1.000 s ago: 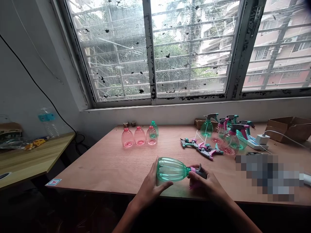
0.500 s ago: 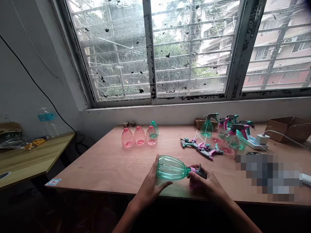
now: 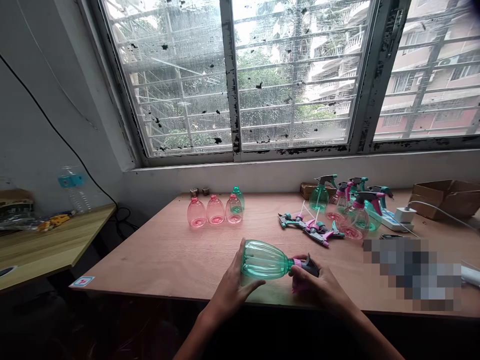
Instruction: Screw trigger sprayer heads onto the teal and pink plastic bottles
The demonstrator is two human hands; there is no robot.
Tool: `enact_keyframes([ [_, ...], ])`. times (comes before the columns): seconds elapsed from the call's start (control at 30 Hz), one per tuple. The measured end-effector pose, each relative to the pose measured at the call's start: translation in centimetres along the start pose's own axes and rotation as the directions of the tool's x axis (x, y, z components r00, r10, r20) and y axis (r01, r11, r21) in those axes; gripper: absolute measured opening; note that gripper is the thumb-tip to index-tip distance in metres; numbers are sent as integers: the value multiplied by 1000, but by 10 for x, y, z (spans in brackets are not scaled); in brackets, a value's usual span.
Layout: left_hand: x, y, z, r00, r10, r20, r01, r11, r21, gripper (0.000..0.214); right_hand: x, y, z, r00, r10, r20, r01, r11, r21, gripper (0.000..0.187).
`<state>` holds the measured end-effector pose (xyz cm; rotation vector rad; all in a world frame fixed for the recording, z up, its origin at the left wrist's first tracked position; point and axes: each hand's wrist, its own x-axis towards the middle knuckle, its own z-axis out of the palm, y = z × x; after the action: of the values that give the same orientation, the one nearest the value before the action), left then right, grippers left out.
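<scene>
A clear green ribbed bottle lies sideways just above the near edge of the wooden table. My left hand cups its round base, thumb on the near side and fingers wrapped behind. My right hand is closed round the pink and grey spray head fitted at the bottle's neck. Both hands hold the same assembly.
Three pink bottles and a green one stand without heads at the back. Loose spray heads lie to the right, beside several capped bottles. A cardboard box and power strip sit far right. A second table stands left.
The green bottle has shifted very slightly in my hands. Both hands stay in place on it.
</scene>
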<state>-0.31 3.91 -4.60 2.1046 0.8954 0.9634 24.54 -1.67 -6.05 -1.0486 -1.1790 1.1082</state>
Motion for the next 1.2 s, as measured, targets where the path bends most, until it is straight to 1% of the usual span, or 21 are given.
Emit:
enact_keyframes([
  [0.1,0,0,-2,1000,-16,10,17,999,-31,100,-1,-1,1,1000,-14,12,14,999,-42,43],
  [0.23,1,3,-4,1000,-10,27,11,999,-39,83,-1,0,1,1000,-17,1,17,999,-36,44],
  [0.4,0,-1,0,1000,0,14,0,1000,11,94,0,0,1,999,-10,-39,11,999,36,46],
  [0.5,0,-1,0,1000,-15,12,15,1000,-6,99,-1,-2,2,999,-19,-28,19,1000,4,46],
  [0.53,0,0,0,1000,-23,13,24,1000,-17,97,-2,-2,2,1000,-20,-21,19,1000,-13,46],
  [0.6,1,3,-2,999,-26,21,27,999,-42,87,-2,-3,3,1000,-20,-15,19,999,-45,47],
  [0.67,2,4,-3,1000,-7,26,8,999,-50,78,-2,-2,3,1000,-20,-21,19,999,-40,47],
  [0.7,2,4,-3,1000,4,22,-3,999,-45,78,-2,-1,2,999,-19,-27,19,1000,-21,46],
  [0.8,1,0,-1,1000,17,5,-17,999,-36,89,0,1,1,1000,-11,-29,13,999,46,45],
  [0.9,1,-1,0,1000,5,12,-4,999,-43,97,0,2,1,999,-23,-28,23,1000,16,43],
  [0.97,1,2,-2,1000,-8,16,9,999,-39,94,0,1,1,1000,-28,-9,27,999,-26,43],
  [1.03,2,6,-4,1000,-13,26,15,999,-43,83,-1,1,1,1000,-24,5,24,999,-40,44],
  [1.1,3,8,-5,999,-8,37,10,999,-45,74,-1,1,1,1000,-18,-7,18,1000,-25,45],
  [1.2,3,6,-3,1000,-2,23,3,999,-33,80,0,0,1,1000,-4,-30,5,1000,22,45],
])
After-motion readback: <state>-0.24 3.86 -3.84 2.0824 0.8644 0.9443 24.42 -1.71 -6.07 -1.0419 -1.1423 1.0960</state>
